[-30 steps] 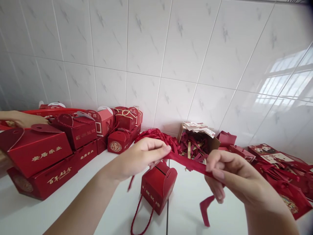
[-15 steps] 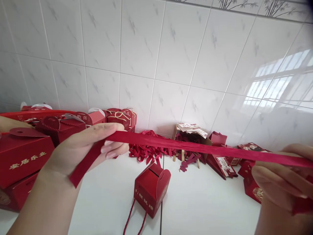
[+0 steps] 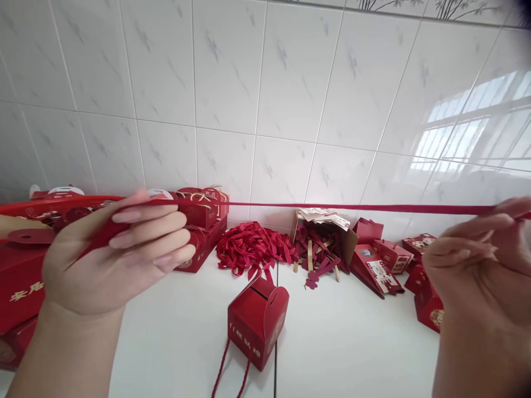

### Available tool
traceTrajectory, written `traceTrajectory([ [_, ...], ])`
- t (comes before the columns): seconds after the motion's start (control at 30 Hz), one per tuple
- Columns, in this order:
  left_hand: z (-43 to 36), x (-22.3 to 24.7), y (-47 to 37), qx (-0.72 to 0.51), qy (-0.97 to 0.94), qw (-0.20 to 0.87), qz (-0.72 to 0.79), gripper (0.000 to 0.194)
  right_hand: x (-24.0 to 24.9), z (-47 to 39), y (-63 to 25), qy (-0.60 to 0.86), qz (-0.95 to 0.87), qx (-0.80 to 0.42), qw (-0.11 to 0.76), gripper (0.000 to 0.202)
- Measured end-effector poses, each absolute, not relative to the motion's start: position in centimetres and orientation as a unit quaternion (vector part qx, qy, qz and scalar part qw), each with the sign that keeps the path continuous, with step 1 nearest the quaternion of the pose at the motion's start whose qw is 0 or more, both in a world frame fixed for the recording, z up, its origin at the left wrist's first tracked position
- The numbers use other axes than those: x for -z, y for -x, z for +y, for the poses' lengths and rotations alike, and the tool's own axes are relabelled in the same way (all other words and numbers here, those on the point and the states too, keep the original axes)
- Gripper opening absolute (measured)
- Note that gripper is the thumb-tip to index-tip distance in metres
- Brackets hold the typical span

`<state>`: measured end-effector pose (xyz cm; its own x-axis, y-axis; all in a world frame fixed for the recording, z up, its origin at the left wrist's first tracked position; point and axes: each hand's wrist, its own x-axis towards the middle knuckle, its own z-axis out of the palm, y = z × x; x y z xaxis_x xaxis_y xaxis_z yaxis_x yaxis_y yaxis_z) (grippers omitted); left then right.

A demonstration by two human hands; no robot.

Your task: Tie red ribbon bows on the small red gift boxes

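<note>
A red ribbon (image 3: pixel 332 207) is stretched taut between my two hands, well above the table, with its thin edge turned toward me. My left hand (image 3: pixel 124 251) grips one end, and a piece of ribbon lies across the palm under curled fingers. On the other side my right hand (image 3: pixel 481 260) pinches the ribbon between thumb and fingers, near the right edge of the view. Below, between the hands, a small red gift box (image 3: pixel 257 320) with gold lettering stands on the white table (image 3: pixel 352 342). Two red cords hang from its front.
A heap of red ribbons (image 3: pixel 253 249) lies by the tiled wall (image 3: pixel 224 72). Beside it a cardboard box (image 3: pixel 350 246) holds dark red tags and cards. Several red boxes (image 3: pixel 207 243) are stacked at left; others (image 3: pixel 429 304) lie at right.
Both hands have spread farther apart and risen a little. The ribbon has turned from its flat face to its edge, and its loose left tail is now gathered in the left palm.
</note>
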<state>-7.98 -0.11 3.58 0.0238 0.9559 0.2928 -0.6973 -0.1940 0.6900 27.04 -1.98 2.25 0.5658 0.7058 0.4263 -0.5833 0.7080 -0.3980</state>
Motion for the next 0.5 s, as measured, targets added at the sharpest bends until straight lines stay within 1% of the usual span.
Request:
traceTrajectory([
  [0.07, 0.2, -3.6, 7.6, -0.630, -0.397, 0.659, 0.107, 0.018, -1.9, -1.5, -27.3, 0.069, -0.275, -0.402, 0.871, 0.038],
  [0.13, 0.5, -3.6, 7.3, -0.612, -0.390, 0.684, 0.072, 0.012, -1.6, -0.8, -27.5, 0.055, -0.264, -0.417, 0.868, 0.041],
  [0.2, 0.8, -3.5, 7.1, -0.613, -0.367, 0.696, 0.066, 0.015, -1.4, -0.2, -27.7, 0.050, -0.248, -0.430, 0.867, 0.045],
  [0.23, 1.0, -3.5, 7.1, -0.618, -0.357, 0.697, 0.064, 0.019, -1.4, 0.1, -27.7, 0.053, -0.233, -0.434, 0.869, 0.042],
  [0.33, 1.4, -3.2, 6.8, -0.641, -0.334, 0.688, 0.061, 0.029, -1.6, 0.6, -27.6, 0.081, -0.172, -0.454, 0.871, 0.023],
  [0.4, 1.6, -3.0, 6.6, -0.653, -0.329, 0.678, 0.067, 0.030, -1.7, 0.7, -27.4, 0.101, -0.133, -0.472, 0.866, 0.015],
  [0.5, 1.9, -2.7, 6.1, -0.664, -0.330, 0.664, 0.092, 0.028, -1.7, 1.0, -27.0, 0.114, -0.117, -0.499, 0.851, 0.010],
])
